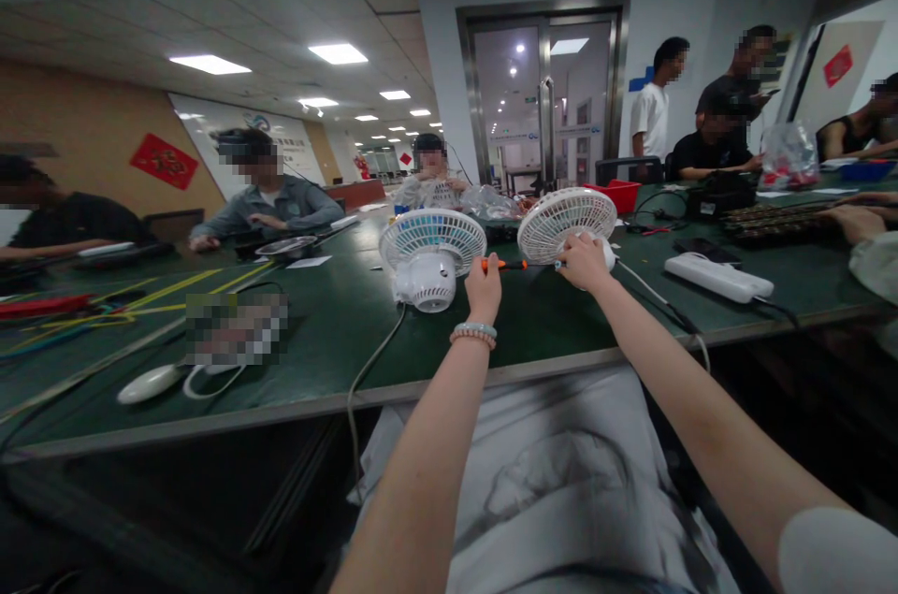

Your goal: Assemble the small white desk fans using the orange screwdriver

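Two white desk fans stand side by side on the green surface (309, 376), near its front edge, their motor housings turned toward the person. The left fan (455, 237) has its grille in place over bluish blades, and its rounded housing faces the person. The right fan (557, 218) leans a little, its grille also on. From here both look largely assembled; whether every screw is in, or what remains to be done inside the housings, cannot be told.

The left hand (484, 288), a beaded bracelet (473, 333) on its wrist, is clenched around an orange-and-black screwdriver (515, 265) between the two fans, the black end pointing toward the right fan. The right hand (584, 259) lies against the back of the right fan, fingers curled; a small blue-ended piece (559, 266) shows by its fingertips, but whether the hand grips it or the housing is unclear. The screwdriver looks apart from both fans, so no screw appears to be turning.

Farther out, a cord (375, 358) drops from the left fan over the front edge. To the right lie a white power strip (719, 279) and a dark phone (707, 251); behind the right fan is a red bin (621, 195). Across the surface sits a co-worker (270, 192) in a grey shirt.
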A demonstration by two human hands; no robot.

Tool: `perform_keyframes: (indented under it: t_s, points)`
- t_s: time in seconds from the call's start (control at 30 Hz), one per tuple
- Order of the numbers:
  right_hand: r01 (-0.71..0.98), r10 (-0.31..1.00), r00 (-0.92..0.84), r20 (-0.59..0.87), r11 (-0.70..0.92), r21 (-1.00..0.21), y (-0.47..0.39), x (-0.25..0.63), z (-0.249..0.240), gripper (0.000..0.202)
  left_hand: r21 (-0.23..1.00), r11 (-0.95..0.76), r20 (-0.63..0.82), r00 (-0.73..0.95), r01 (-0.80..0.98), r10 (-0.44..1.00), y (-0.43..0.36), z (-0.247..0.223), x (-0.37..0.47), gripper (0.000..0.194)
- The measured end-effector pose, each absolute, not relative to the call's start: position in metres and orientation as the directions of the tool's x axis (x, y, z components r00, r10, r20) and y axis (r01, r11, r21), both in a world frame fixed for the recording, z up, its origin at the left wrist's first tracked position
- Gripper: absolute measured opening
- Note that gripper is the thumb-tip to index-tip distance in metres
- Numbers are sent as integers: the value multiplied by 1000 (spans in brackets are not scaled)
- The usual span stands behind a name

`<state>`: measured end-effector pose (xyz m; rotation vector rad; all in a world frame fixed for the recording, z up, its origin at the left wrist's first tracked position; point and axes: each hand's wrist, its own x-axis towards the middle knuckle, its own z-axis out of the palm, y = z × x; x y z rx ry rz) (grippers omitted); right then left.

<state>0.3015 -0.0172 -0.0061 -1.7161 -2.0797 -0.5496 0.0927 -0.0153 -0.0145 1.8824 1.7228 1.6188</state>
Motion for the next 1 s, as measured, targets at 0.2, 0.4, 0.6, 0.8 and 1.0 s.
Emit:
perform_keyframes:
  t_s: [0.2,0.4,0.6,0.8,1.0]
  points:
    - [984,824,-170,541,167,55,-18,300,-6,26,711,-345,577,-228,613,784,-12,-17,91,39]
    - [983,812,-176,556,172,59,-18,300,-6,24,823,-322,482,-275,468,832,-3,-19,91,19]
    - [981,801,-187,569,185,62,-16,301,-7,24,816,-319,488,-279,482,827,-3,-19,91,18]
    - [985,823,-168,542,166,52,-15,301,-6,26,796,-340,502,-231,502,834,-6,-19,91,29]
    - [984,830,-170,531,171,48,-15,301,-6,27,787,-410,551,-226,461,803,-7,-16,93,22]
